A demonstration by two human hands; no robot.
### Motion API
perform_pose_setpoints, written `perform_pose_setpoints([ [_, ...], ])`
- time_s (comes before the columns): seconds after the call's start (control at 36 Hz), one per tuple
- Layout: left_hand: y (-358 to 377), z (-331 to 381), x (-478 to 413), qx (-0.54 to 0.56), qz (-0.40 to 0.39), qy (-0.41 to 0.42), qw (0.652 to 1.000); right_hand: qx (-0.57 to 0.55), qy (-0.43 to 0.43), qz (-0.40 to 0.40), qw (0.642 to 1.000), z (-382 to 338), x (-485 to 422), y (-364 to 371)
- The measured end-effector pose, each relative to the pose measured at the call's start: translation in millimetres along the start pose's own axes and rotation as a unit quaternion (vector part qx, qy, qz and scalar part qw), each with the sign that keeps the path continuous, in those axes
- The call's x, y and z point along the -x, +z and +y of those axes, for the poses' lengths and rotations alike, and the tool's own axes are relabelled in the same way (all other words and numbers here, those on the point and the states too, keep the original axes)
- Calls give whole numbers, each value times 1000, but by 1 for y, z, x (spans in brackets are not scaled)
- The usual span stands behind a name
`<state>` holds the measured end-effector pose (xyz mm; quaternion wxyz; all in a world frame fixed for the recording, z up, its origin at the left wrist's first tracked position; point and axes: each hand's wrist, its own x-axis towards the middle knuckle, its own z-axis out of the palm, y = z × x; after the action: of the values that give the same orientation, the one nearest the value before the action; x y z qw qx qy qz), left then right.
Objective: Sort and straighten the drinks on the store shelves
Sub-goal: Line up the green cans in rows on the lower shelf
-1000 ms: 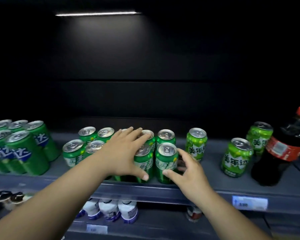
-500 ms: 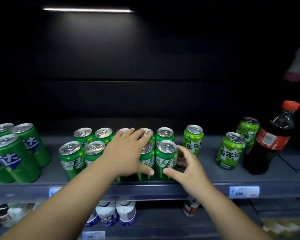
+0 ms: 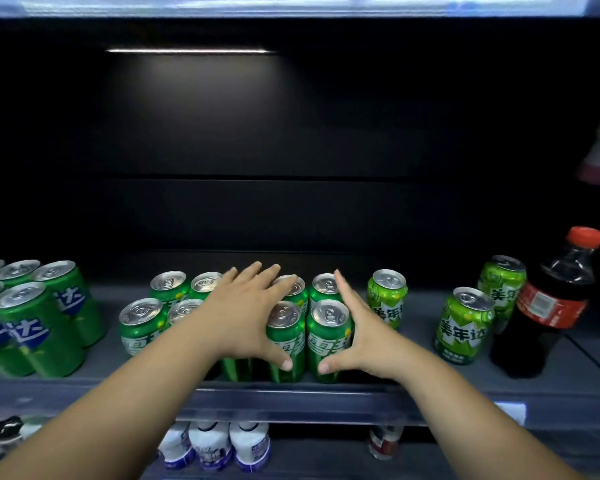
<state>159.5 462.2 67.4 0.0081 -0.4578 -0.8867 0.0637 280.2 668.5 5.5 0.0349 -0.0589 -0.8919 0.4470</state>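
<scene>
A block of dark green cans (image 3: 328, 336) stands in two rows mid-shelf on the grey shelf (image 3: 413, 386). My left hand (image 3: 246, 317) lies flat over the tops of the middle cans, fingers straight, thumb against a front can (image 3: 286, 341). My right hand (image 3: 362, 336) presses its straight fingers along the right side of the block, thumb at the front can's base. A light green can (image 3: 388, 296) stands just right of that hand, and two more light green cans (image 3: 465, 325) stand farther right.
Several green cans with blue labels (image 3: 32, 327) crowd the shelf's left end. A dark cola bottle with a red cap (image 3: 551, 306) stands at the far right. White bottles (image 3: 215, 446) sit on the shelf below. The back wall is dark.
My right hand has straightened and now lies flat against the right side of the can block. My left hand stays spread over the cans. The camera has tilted up slightly.
</scene>
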Motion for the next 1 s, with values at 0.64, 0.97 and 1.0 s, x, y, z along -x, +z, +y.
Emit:
perform_pose_setpoints([
  [0.64, 6, -6, 0, 5, -28, -19, 999, 25, -31, 21, 999, -1, -8, 14],
  [0.97, 9, -22, 6, 9, -31, -22, 999, 21, -24, 24, 999, -11, -13, 27],
  [1.0, 9, -24, 7, 9, -32, -24, 999, 21, -22, 23, 999, -12, -13, 28],
])
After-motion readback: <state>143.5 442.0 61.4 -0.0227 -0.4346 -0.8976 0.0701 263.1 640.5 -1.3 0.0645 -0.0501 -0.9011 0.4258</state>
